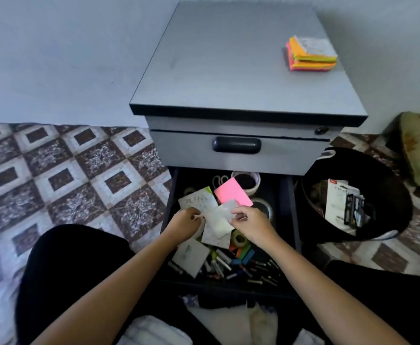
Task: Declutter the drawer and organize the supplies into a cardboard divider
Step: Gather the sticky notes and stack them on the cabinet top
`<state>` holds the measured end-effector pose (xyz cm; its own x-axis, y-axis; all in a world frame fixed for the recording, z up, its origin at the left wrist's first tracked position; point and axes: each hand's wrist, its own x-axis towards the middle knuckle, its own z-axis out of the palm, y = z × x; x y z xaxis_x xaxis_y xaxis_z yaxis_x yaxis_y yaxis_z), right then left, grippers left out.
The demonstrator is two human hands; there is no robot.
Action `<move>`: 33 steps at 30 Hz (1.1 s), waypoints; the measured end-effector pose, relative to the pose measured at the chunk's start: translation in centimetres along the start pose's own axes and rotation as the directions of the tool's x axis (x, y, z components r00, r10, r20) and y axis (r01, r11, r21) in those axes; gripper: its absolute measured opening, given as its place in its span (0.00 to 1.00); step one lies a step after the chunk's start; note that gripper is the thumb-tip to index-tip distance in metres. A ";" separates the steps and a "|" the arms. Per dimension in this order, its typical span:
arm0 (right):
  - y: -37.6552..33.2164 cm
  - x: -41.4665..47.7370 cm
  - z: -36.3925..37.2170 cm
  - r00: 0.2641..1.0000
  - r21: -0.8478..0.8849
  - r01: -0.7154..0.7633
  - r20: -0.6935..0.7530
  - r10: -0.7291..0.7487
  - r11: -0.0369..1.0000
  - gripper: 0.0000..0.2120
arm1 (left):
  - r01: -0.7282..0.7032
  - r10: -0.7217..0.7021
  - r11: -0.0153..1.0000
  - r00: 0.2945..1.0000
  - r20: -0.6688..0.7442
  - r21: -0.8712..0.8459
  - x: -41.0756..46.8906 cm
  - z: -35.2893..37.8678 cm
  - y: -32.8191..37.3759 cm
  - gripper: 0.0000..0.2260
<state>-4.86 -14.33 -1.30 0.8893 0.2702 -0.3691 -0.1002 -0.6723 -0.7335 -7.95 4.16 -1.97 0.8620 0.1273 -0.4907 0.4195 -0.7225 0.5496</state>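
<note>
Both hands are over the open drawer (172, 195) of the grey cabinet (241, 70): the left hand (185, 224) pinches the edge of a scribbled white note (197, 201), and the right hand (250, 221) pinches a pale note (225, 211) with a pink note (231, 192) fanned just behind it. Beneath them lie markers (218, 263), a tape roll (238, 239) and more loose paper. A sticky-note stack (311, 54) sits on the cabinet top, and a black bin (378, 170) stands to the right.

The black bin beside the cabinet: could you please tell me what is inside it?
The black bin holds white packaging and a dark packet. Anything beneath them is covered.
</note>
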 end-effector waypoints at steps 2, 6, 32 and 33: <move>1.1 1.1 1.7 0.998 -0.101 -0.055 0.013 0.056 0.993 0.21 | 0.056 -0.059 0.992 0.998 0.026 0.114 0.1 1.3 -1.8 0.19; 1.9 2.8 3.6 0.993 -0.256 -0.114 -0.044 0.107 0.960 0.33 | 0.035 -0.061 0.959 0.995 0.085 0.283 -0.3 3.3 -4.2 0.25; 2.5 4.5 3.4 0.953 0.174 -0.258 -0.118 0.280 0.950 0.18 | 0.015 -0.046 0.951 0.994 0.095 0.309 1.9 4.3 -3.7 0.14; 2.6 4.1 2.6 0.951 0.246 -0.242 -0.131 0.280 0.938 0.15 | 0.034 -0.059 0.951 0.995 0.074 0.307 2.1 4.5 -3.1 0.15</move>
<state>-2.59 -13.22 -6.20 0.8762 -0.0219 -0.4815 -0.4194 -0.5269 -0.7392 -8.74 3.61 -7.73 0.8122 0.1192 -0.5711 0.3406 -0.8917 0.2982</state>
